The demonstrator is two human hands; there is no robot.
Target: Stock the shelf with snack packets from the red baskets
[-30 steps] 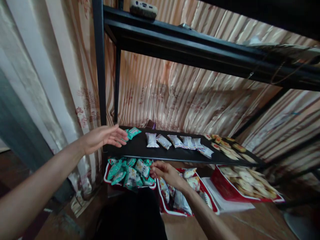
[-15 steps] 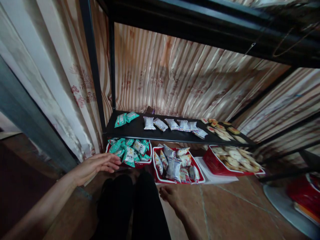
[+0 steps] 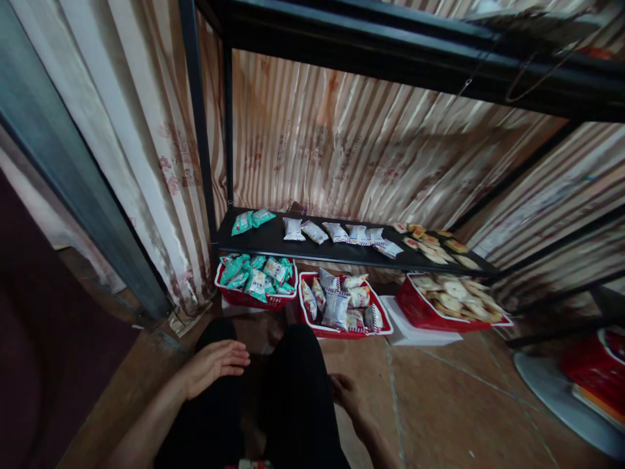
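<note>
My left hand (image 3: 215, 368) is above my left thigh, fingers stretched out and holding nothing. Beside my right knee, my right hand (image 3: 349, 394) hangs low with loosely bent fingers. Nothing shows in it, though the fingertips are partly hidden by the knee. Ahead of my knees are three red baskets: one with green snack packets (image 3: 256, 283), a middle one with white and orange snack packets (image 3: 336, 306), and a right one with pale, flat round pieces (image 3: 454, 293). Neither hand touches a basket.
A black shelf board (image 3: 312, 251) above the baskets bears green packets (image 3: 243, 223), several white packets (image 3: 293, 228) and flat yellowish packets (image 3: 430, 244). A striped curtain (image 3: 303, 130) hangs behind the black frame. A grey post (image 3: 88, 163) stands left; another red basket (image 3: 593, 368) is at far right.
My left hand has drawn back from beside the green packets to above my thigh. My right hand has moved slightly down and right, away from the middle basket. The view has shifted.
</note>
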